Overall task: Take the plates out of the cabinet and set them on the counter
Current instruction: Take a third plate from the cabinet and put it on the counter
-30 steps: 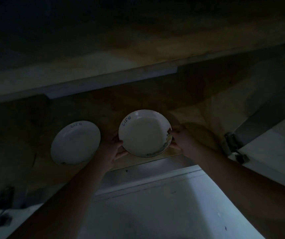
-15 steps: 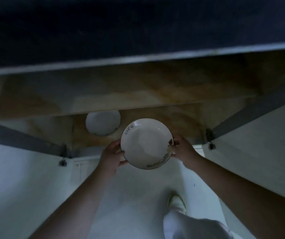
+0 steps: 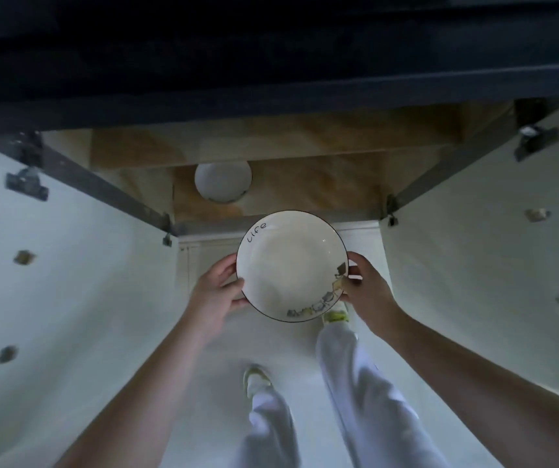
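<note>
A white plate (image 3: 290,265) with a dark rim, the word "Life" and a small pattern near its edge is held level in front of the open cabinet. My left hand (image 3: 217,288) grips its left rim and my right hand (image 3: 367,288) grips its right rim. A second white plate (image 3: 223,180) lies on the wooden cabinet floor (image 3: 305,194), partly under the shelf above it.
Two white cabinet doors stand wide open, the left door (image 3: 68,282) and the right door (image 3: 491,265), with hinges at their edges. The dark counter edge (image 3: 271,79) runs across the top. My legs (image 3: 355,383) in white trousers and light shoes stand on the pale floor.
The plate has come out of the cabinet toward me, held by both hands. My view has pulled back and up, so the doors, my legs and the floor now show.
</note>
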Demonstrator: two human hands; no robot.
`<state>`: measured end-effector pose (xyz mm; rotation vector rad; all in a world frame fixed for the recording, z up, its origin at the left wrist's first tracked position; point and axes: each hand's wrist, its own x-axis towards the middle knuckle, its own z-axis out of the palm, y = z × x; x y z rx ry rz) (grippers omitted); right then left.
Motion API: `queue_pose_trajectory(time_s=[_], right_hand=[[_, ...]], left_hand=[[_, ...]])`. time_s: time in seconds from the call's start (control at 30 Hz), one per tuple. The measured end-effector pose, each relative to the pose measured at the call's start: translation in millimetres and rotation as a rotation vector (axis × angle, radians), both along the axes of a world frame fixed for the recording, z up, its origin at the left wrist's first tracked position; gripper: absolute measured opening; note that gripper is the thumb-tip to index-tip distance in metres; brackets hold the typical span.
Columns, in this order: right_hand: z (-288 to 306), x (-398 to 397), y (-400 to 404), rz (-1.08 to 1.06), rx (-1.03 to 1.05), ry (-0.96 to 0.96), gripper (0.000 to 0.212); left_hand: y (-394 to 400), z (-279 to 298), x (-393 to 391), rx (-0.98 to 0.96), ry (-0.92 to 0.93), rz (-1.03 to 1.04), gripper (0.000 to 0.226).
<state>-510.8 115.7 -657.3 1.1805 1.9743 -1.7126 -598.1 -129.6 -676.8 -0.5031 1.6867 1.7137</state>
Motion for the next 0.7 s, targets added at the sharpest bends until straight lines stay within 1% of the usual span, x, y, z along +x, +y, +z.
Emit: queue_pose_trajectory(time_s=[0.1,0.23,0.33,0.47,0.6,0.7], right_hand=[[64.8,31.1,-19.3,0.001,-0.006,0.006,0.043],[139.2,75.4,-35.8,-0.055,-0.052,0.025,0.045],[182.5,115.7,-38.3,-0.089,-0.049,0.059,0.046],[226.2,156.1,-37.7,-0.106,-0.078,0.112,0.045],[262.2,189.6,-31.7,-0.134,-0.122,0.174,0.044],[285.0,214.0,-17.4,-0.172,-0.155,0.259,0.043]], left_hand=[[-24.9,61.5,29.8,0.018,0.025,-0.031,0.047],[-51.6,144.4,65.1,0.062,0.129,-0.155,0.049],[-53.6,191.3,97.5,0.098,0.122,-0.168,0.052],[-55.1,239.5,136.0,0.093,0.094,-0.170,0.052],[-47.2,280.7,164.6,0.059,0.133,-0.179,0.051],[-29.4,311.1,177.4,0.025,0.210,-0.219,0.050]])
